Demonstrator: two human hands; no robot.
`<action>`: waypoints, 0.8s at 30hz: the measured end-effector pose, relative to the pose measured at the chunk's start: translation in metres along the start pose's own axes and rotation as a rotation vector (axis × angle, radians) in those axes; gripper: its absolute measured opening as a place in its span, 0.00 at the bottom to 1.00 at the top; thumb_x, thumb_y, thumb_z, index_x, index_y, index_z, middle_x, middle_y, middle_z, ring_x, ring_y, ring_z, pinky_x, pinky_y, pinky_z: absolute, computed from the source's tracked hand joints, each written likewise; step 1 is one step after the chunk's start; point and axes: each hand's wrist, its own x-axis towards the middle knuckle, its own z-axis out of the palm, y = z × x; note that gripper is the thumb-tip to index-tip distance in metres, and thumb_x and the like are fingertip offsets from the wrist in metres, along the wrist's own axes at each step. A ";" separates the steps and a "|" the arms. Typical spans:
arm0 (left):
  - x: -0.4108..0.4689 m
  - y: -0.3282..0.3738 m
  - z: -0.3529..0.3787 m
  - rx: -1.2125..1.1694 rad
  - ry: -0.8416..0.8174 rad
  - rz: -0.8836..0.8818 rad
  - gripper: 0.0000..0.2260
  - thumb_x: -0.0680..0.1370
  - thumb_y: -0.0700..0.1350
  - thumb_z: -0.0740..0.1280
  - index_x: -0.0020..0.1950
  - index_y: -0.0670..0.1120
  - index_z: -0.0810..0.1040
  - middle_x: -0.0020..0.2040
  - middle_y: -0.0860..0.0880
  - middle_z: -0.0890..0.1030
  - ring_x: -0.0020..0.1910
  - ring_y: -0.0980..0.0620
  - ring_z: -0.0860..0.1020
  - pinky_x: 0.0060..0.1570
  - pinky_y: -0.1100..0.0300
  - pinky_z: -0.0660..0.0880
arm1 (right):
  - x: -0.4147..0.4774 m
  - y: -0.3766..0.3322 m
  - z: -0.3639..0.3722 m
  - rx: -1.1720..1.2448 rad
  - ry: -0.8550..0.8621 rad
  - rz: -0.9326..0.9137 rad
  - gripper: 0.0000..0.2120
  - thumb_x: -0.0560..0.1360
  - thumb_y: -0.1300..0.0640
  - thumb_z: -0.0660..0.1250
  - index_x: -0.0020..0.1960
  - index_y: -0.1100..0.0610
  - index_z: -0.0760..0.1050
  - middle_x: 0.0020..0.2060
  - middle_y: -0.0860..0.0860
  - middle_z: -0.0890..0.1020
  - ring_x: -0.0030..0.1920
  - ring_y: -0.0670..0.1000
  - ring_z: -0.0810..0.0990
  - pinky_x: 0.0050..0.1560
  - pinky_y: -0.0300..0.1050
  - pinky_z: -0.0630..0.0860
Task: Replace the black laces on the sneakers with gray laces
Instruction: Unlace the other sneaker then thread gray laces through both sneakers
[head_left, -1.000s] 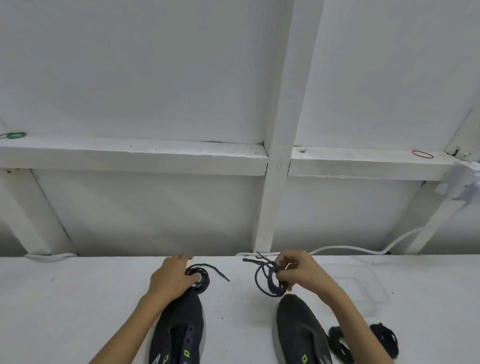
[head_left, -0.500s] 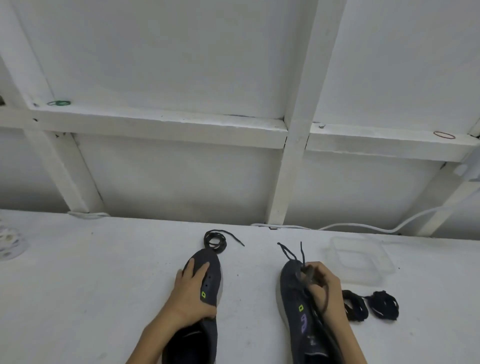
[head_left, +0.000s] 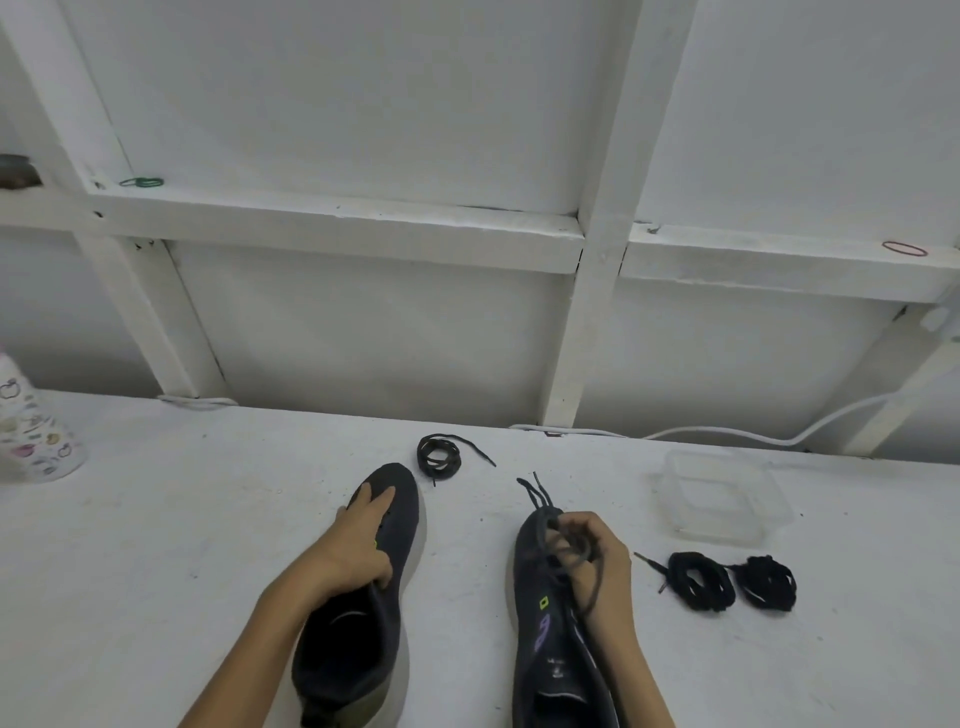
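Near, left hand (head_left: 358, 551) clasping unlaced left sneaker (head_left: 402, 512), right hand (head_left: 597, 564) clenched on bundled grayish lace (head_left: 541, 500) over right sneaker (head_left: 545, 654); removed black laces (head_left: 701, 581) right, spare coil (head_left: 439, 455) far; step, apparently: relacing begins, next needing a freed tip at the toe eyelets.

Bottom edge crops left sneaker (head_left: 363, 660) and right sneaker (head_left: 545, 649).

Soft, even light is being thrown over the scene, and only faint shadows are being cast on the worktop (head_left: 156, 571). Wall beams (head_left: 332, 234) are being splayed outward at the edges by the wide lens; detail is being slightly blurred.
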 end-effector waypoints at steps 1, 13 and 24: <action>0.000 0.000 -0.002 0.023 -0.002 0.003 0.45 0.70 0.33 0.68 0.80 0.52 0.47 0.80 0.50 0.41 0.79 0.44 0.46 0.71 0.50 0.64 | -0.001 -0.001 0.001 0.002 -0.007 0.005 0.04 0.70 0.63 0.71 0.43 0.56 0.81 0.38 0.51 0.85 0.40 0.48 0.83 0.44 0.40 0.79; -0.002 0.004 -0.009 0.334 -0.074 -0.013 0.41 0.74 0.32 0.62 0.80 0.50 0.43 0.79 0.46 0.38 0.78 0.45 0.39 0.74 0.53 0.59 | -0.002 -0.007 0.001 0.048 -0.016 0.044 0.09 0.71 0.72 0.69 0.43 0.59 0.81 0.37 0.53 0.84 0.39 0.47 0.82 0.42 0.37 0.78; -0.009 0.099 0.023 -0.732 -0.054 0.269 0.16 0.75 0.59 0.67 0.60 0.53 0.78 0.56 0.56 0.81 0.57 0.60 0.79 0.60 0.54 0.76 | 0.009 -0.040 0.020 0.047 -0.241 -0.022 0.10 0.72 0.71 0.70 0.45 0.57 0.80 0.37 0.57 0.84 0.39 0.61 0.84 0.38 0.52 0.82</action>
